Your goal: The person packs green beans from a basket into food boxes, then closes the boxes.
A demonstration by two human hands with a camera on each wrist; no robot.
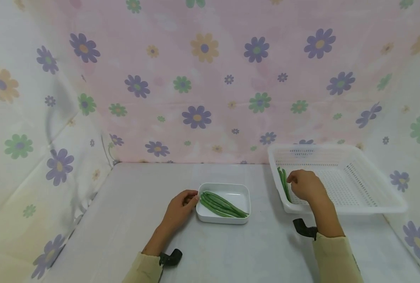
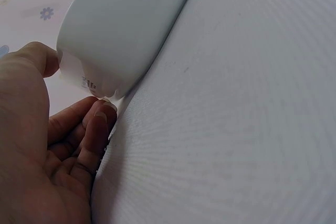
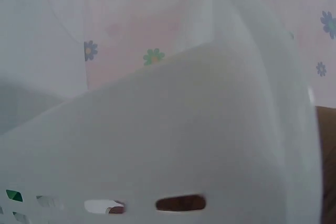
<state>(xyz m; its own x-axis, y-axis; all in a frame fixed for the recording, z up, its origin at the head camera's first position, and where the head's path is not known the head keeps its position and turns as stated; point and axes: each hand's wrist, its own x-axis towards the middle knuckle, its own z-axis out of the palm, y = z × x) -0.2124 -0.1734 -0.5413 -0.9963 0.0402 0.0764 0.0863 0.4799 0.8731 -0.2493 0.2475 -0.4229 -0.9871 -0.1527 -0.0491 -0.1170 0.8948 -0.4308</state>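
Several green beans [image 1: 218, 204] lie together in a small white rectangular dish [image 1: 224, 220]. My left hand [image 1: 179, 208] holds the dish at its left side; the left wrist view has one digit at the rim and curled fingertips [image 2: 100, 124] by the base of the dish [image 2: 121, 30]. Over the left part of a white perforated plastic basket [image 1: 376, 196], my right hand [image 1: 307, 185] bends its fingers downward, right beside a few green beans [image 1: 284, 182] along the left wall. I cannot tell whether it pinches one. The basket wall [image 3: 157, 129] hides most of that hand in the right wrist view.
A white-covered table [image 1: 142, 177] bears both containers, with the basket right of the dish and against the back. Flower-patterned cloth [image 1: 202, 78] hangs behind and at both sides. Dark straps [image 1: 303, 228] with camera mounts sit on the wrists.
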